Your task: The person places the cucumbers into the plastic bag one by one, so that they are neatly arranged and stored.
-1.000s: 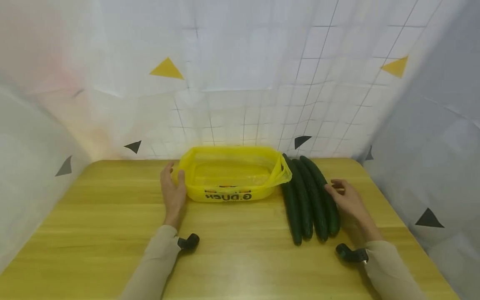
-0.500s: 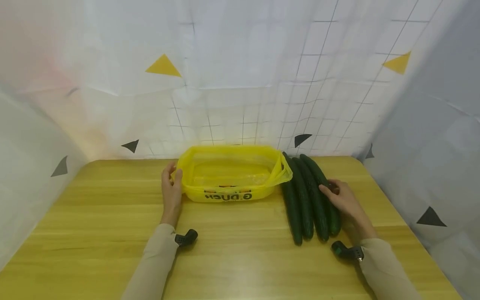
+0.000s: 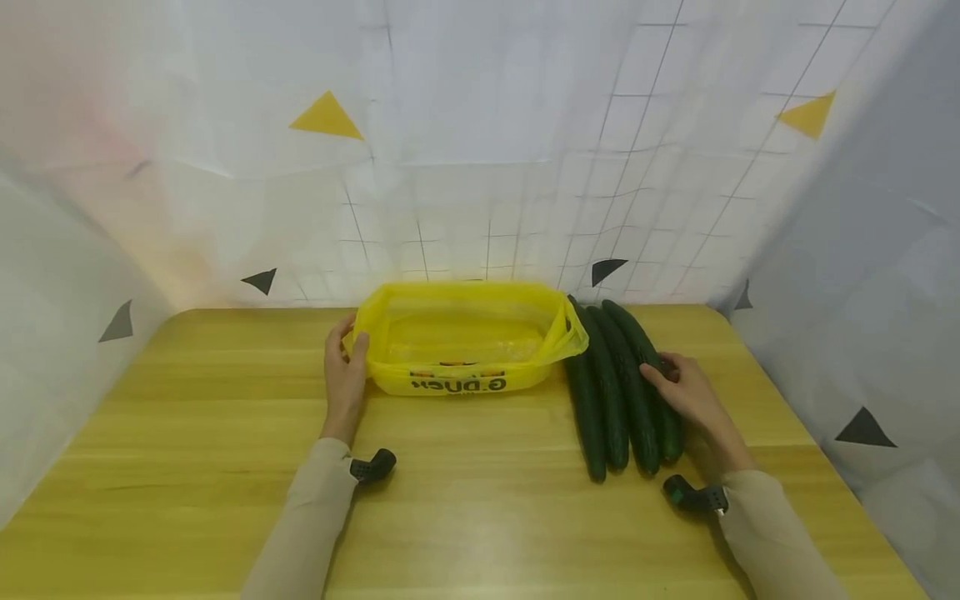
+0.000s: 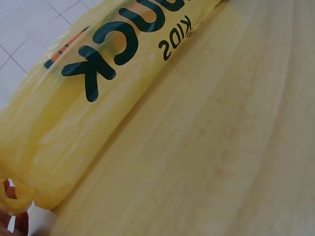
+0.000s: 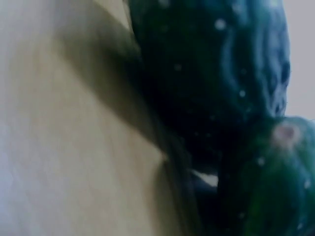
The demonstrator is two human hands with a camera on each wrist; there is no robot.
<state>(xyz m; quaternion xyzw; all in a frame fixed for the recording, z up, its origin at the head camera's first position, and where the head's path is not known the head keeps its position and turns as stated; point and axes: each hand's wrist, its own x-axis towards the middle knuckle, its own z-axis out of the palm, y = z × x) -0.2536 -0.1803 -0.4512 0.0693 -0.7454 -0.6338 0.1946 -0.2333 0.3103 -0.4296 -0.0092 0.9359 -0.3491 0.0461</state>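
A yellow plastic bag [image 3: 461, 380] with dark lettering stands spread open at the back of the table, its mouth facing up. My left hand [image 3: 346, 379] holds its left end, thumb in front and fingers behind. In the left wrist view, the fingers [image 4: 19, 223] show at a loop of the bag [image 4: 98, 123]. Right of the bag, several long dark green cucumbers [image 3: 615, 400] lie side by side. My right hand [image 3: 692, 392] grips the rightmost cucumber [image 3: 670, 437], thumb across its top; the other fingertips are partly hidden. Blunt cucumber ends [image 5: 285, 135] fill the right wrist view.
The wooden table [image 3: 480, 500] reaches back to a white sheet wall [image 3: 465, 167] with grid lines and triangles. Grey-white sheeting [image 3: 885, 275] closes off the right side. The bag's right-hand loop [image 3: 573, 333] overlaps the cucumbers' far ends.
My left hand has come up against the bag's end and taken hold of it. The right hand has moved left, its thumb now over the rightmost cucumber. The head view has shifted slightly.
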